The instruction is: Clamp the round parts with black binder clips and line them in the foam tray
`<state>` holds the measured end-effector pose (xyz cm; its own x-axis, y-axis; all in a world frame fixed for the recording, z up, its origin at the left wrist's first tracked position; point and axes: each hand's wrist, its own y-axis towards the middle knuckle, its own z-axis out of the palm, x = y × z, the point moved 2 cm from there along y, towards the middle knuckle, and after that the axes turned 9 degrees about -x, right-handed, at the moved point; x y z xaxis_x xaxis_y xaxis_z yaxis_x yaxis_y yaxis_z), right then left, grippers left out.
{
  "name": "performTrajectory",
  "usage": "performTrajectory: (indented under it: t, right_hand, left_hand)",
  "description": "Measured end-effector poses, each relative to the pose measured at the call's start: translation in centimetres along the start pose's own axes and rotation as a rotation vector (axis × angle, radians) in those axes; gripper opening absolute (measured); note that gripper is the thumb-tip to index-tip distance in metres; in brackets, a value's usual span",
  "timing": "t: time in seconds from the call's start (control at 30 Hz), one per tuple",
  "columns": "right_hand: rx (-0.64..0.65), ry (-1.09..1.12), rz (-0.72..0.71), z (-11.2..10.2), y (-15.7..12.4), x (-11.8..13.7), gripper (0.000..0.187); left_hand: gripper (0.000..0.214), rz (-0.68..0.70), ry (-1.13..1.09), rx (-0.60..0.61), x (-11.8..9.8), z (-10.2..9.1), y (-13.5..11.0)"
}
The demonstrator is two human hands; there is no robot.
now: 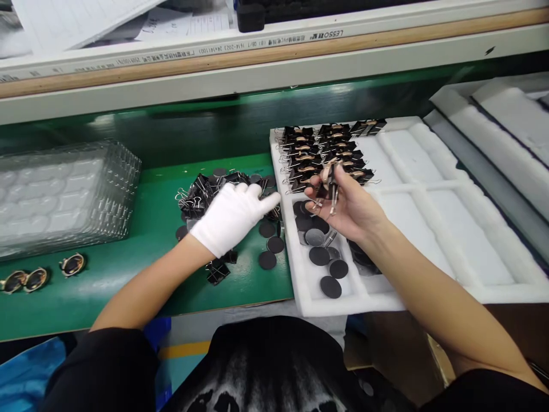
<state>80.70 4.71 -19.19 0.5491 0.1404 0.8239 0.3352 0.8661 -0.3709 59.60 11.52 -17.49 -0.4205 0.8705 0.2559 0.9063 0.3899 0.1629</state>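
My left hand (234, 214), in a white glove, reaches over a heap of black binder clips (201, 191) on the green mat, its fingers curled toward several black round discs (270, 243); whether they hold one is hidden. My bare right hand (349, 206) hovers over the white foam tray (429, 212) and pinches a clipped part (331, 186) between thumb and fingers. Rows of clipped parts (323, 151) fill the tray's far left compartment. More black discs (326, 257) lie in the near left compartment.
A stack of clear plastic blister trays (64, 197) stands at the left. Three brown oval parts (38, 274) lie near the mat's front edge. More white foam trays (506, 120) sit at the right. A shelf with papers (171, 26) runs above.
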Motion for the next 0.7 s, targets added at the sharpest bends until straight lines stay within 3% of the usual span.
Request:
performTrajectory:
  t: [0.07,0.17,0.3,0.37,0.5,0.6,0.7]
  right_hand:
    - [0.025,-0.049,0.020,0.3,-0.1,-0.4,0.045]
    - [0.097,-0.102,0.025,0.8,-0.4,-0.7,0.041]
    - [0.172,-0.144,0.053,0.8,-0.9,-0.5,0.034]
    - [0.213,-0.211,0.015,0.6,-1.0,-0.4,0.031]
    - [0.366,-0.471,-0.216,0.4,-1.3,-0.3,0.022]
    - [0.441,-0.562,-0.325,0.7,-1.7,-0.6,0.016]
    - [0.482,-0.570,-0.319,1.1,-2.1,-0.8,0.018]
  left_hand:
    - [0.042,0.038,0.009,0.001,-1.4,0.8,0.2]
    - [0.031,0.001,-0.010,0.027,-2.6,2.1,0.4]
    - [0.027,-0.081,-0.097,0.002,-1.8,1.6,0.5]
    - [0.025,-0.198,-0.315,-0.036,-0.4,0.4,0.3]
    - [0.034,-0.479,-0.911,-0.022,2.2,-1.4,-0.2]
    - [0.038,-0.548,-1.157,-0.020,2.4,-1.7,-0.2]
    - [0.037,-0.547,-1.227,-0.042,1.6,-1.4,0.0]
